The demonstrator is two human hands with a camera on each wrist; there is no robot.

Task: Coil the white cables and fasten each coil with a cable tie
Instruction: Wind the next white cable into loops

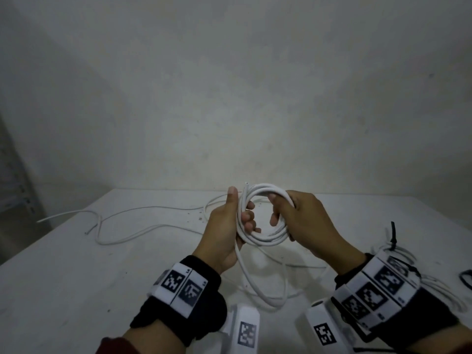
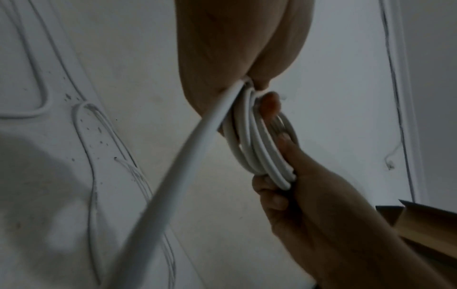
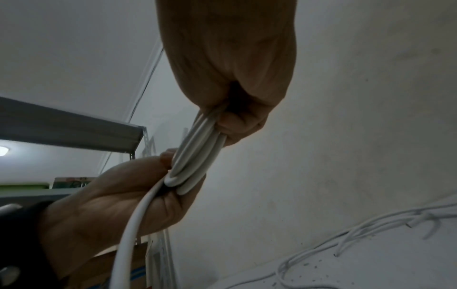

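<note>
A coil of thick white cable [image 1: 264,227] stands upright above the table [image 1: 76,277], held between both hands. My left hand [image 1: 240,210] grips the coil's left side, thumb up along it, fingers curled through the ring. My right hand [image 1: 277,209] grips the right side, fingers wrapped over the strands. The cable's cut end [image 1: 246,185] sticks up at the top. A loose tail [image 1: 255,284] drops from the left hand to the table. The left wrist view shows the coil [image 2: 257,148] and tail [image 2: 185,176]. The right wrist view shows the coil [image 3: 197,152].
Thin white cables [image 1: 122,226] lie loose across the table's left and far side. By my right wrist sits another white coil with a black cable tie [image 1: 393,236]. A black loop [image 1: 466,278] lies at the right edge. A metal shelf [image 3: 69,127] stands to the left.
</note>
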